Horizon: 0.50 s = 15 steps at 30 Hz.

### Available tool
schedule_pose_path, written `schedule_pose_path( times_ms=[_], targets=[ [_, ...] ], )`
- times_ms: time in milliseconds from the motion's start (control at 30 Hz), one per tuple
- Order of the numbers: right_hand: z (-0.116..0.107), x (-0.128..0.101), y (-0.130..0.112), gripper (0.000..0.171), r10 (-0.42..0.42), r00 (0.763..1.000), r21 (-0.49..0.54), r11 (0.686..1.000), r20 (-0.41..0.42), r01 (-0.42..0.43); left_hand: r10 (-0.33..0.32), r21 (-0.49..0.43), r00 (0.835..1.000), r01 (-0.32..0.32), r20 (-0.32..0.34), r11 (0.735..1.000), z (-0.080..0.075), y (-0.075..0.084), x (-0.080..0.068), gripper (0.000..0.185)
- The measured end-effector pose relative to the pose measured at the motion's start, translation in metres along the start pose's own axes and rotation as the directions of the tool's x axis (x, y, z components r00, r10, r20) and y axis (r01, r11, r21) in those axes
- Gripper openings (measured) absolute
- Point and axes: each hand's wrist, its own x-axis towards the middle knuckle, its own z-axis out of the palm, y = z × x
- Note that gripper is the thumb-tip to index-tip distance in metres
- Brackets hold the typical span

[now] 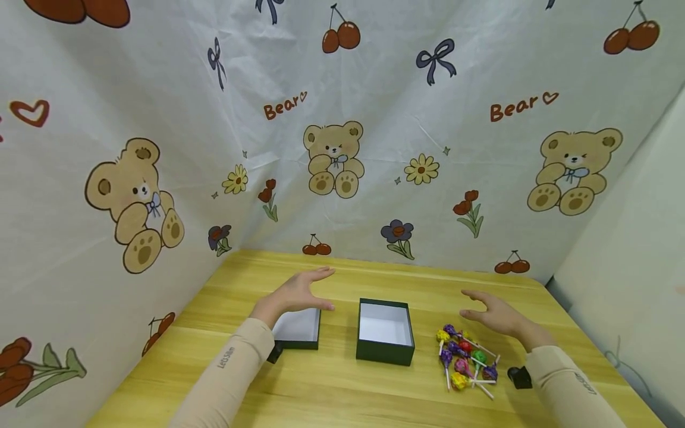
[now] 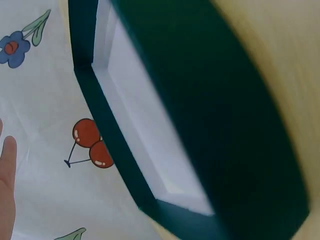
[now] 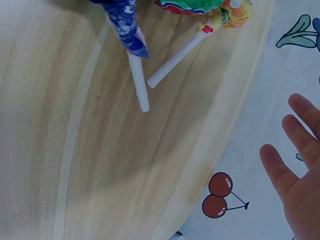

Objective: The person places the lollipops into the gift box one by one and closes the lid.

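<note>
"Fingers parted from thumbs, nothing held: right hand (image 1: 497, 315) near the bright-wrapped, white-sticked lollipops (image 1: 463, 367) heaped on the yellow wooden table (image 1: 321, 392)!"

"And the left hand (image 1: 297, 291)?"

"Near the shallow dark-green, white-lined tray (image 1: 297, 345); a deeper dark-green, white-lined box (image 1: 384, 352) stands between, open."

"Reads as a ready pose, grip not yet taken. Next move probably calls for pinching a lollipop."

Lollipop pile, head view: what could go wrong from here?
1. The lollipops lie jumbled, some sticks crossing, so if the right hand picks one, it might drag others along.
2. The left hand partly overlaps the shallow tray in the head view; dropping lower could nudge it.
3. The deeper box stands between both hands; an inward sweep might bump its walls.
</note>
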Motion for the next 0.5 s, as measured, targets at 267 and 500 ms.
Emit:
schedule_pose_path(
  times_ms=[267, 500],
  targets=[
    [0.002, -0.001, 0.003, 0.067, 0.007, 1.0, 0.022, 1.0, 0.0, -0.007, 0.021, -0.022, 0.999, -0.021, 0.025, 1.0, 0.012, 0.004, 0.0, 0.09],
    [0.005, -0.003, 0.008, 0.063, 0.016, 1.0, 0.04, 0.999, 0.008, -0.016, 0.049, -0.025, 0.996, -0.047, 0.076, 0.999, 0.021, 0.012, 0.001, 0.09]
  ],
)
